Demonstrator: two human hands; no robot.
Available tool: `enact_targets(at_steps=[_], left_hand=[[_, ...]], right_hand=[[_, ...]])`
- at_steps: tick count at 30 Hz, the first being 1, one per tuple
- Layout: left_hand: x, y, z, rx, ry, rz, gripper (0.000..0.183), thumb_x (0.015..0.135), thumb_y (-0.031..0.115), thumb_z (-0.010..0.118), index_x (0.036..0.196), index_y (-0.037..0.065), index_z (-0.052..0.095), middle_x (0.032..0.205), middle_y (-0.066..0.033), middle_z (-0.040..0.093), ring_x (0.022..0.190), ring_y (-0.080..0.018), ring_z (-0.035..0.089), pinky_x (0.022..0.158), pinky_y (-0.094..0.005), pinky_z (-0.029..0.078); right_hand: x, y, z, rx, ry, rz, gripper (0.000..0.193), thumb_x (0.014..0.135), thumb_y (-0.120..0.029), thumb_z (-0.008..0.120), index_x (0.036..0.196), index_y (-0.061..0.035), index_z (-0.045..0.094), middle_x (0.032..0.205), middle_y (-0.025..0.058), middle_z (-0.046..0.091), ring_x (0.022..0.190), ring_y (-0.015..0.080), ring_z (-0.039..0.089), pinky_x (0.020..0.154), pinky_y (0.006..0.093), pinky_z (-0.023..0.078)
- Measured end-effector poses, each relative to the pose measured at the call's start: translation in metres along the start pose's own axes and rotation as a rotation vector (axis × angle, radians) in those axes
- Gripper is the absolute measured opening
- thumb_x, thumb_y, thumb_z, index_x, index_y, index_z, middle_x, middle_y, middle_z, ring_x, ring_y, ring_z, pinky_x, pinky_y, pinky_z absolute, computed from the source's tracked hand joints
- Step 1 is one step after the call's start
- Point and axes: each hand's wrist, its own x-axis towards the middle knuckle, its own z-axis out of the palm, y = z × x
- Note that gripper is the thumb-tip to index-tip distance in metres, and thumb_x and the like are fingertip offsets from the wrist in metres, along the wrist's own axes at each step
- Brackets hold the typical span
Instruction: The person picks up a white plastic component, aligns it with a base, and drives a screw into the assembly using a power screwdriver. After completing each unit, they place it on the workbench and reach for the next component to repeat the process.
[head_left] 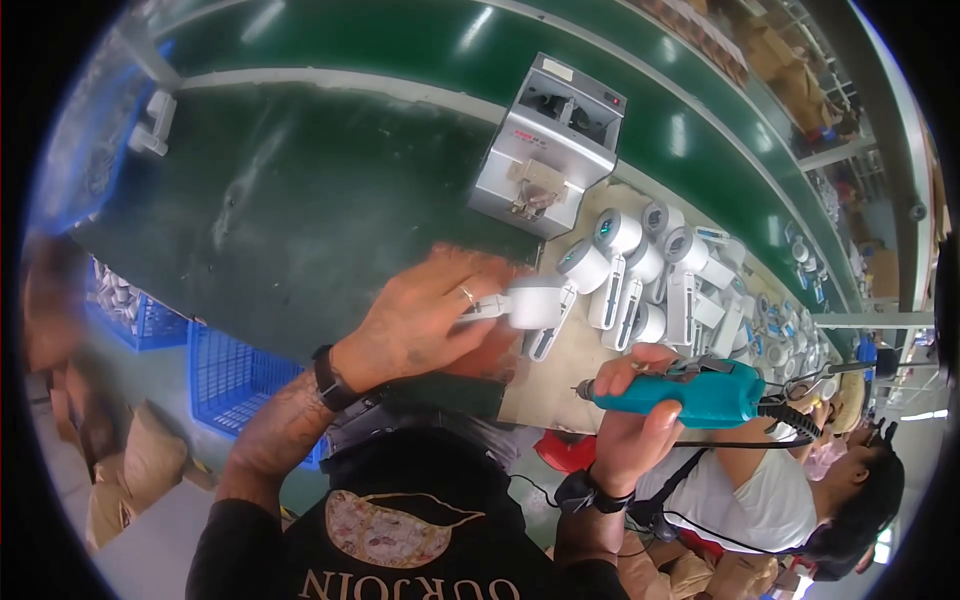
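Observation:
My left hand (420,315) is closed around the handle of a white handheld device with a round head (535,304), held low over a reddish-brown patch on the bench. Its head points right, toward a group of similar white devices (618,232) lying close together. In my right hand (640,435) lies a teal electric screwdriver (700,393), gripped between thumb and fingers. The screwdriver's bit points left and stands apart from the held device. A black coiled cord (788,418) runs from its rear end.
A grey box-shaped machine (545,150), perhaps a screw feeder, stands beyond my hands. The dark green bench top (330,200) extends left. Blue crates (235,375) sit below its near edge. At right, a person in a white top (760,500) sits close by, and more white devices (780,330) cover the bench.

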Motion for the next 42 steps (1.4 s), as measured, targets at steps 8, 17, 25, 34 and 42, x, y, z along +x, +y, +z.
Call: enact_targets(at_steps=[8, 17, 25, 34, 42], left_hand=[[-0.009, -0.006, -0.012, -0.062, 0.099, -0.198, 0.027, 0.082, 0.015, 0.078, 0.105, 0.005, 0.068, 0.097, -0.0133, 0.069, 0.087, -0.0331, 0.068, 0.077, -0.0401, 0.055], [-0.018, -0.005, -0.012, -0.008, 0.060, -0.101, 0.033, 0.079, 0.014, 0.081, 0.107, 0.005, 0.069, 0.095, -0.0118, 0.070, 0.086, -0.0320, 0.068, 0.074, -0.0410, 0.055], [0.003, 0.002, 0.020, -0.046, -0.044, 0.065, 0.031, 0.082, 0.018, 0.078, 0.109, 0.008, 0.068, 0.099, -0.0078, 0.068, 0.089, -0.0298, 0.065, 0.077, -0.0401, 0.054], [0.005, -0.011, 0.034, -0.039, -0.044, 0.182, 0.030, 0.079, 0.022, 0.078, 0.102, 0.006, 0.067, 0.104, -0.0080, 0.066, 0.100, -0.0294, 0.063, 0.088, -0.0406, 0.053], [0.002, -0.018, 0.031, -0.092, -0.077, 0.239, 0.033, 0.078, 0.026, 0.079, 0.102, 0.006, 0.069, 0.107, -0.0069, 0.066, 0.103, -0.0280, 0.061, 0.089, -0.0399, 0.053]], right_hand=[[0.021, 0.042, 0.013, 0.046, 0.011, -0.147, 0.071, 0.098, -0.059, 0.054, 0.127, 0.0053, 0.048, 0.088, 0.0100, 0.056, 0.083, 0.0227, 0.056, 0.077, 0.0360, 0.046], [0.032, 0.058, 0.013, -0.246, -0.032, -0.118, 0.067, 0.096, -0.053, 0.062, 0.129, 0.0044, 0.050, 0.093, 0.0088, 0.064, 0.087, 0.0179, 0.061, 0.077, 0.0311, 0.051], [0.030, 0.020, -0.012, -0.097, 0.132, -0.148, 0.073, 0.098, -0.062, 0.049, 0.129, 0.0039, 0.049, 0.085, 0.0082, 0.055, 0.079, 0.0188, 0.054, 0.072, 0.0317, 0.043], [0.032, 0.005, 0.031, 0.128, -0.094, -0.187, 0.073, 0.090, -0.074, 0.053, 0.108, -0.0042, 0.056, 0.064, 0.0032, 0.045, 0.054, 0.0153, 0.044, 0.053, 0.0307, 0.038], [0.045, 0.026, 0.069, -0.006, -0.101, -0.107, 0.078, 0.089, -0.075, 0.053, 0.112, -0.0004, 0.056, 0.064, 0.0037, 0.046, 0.057, 0.0173, 0.048, 0.053, 0.0313, 0.038]])
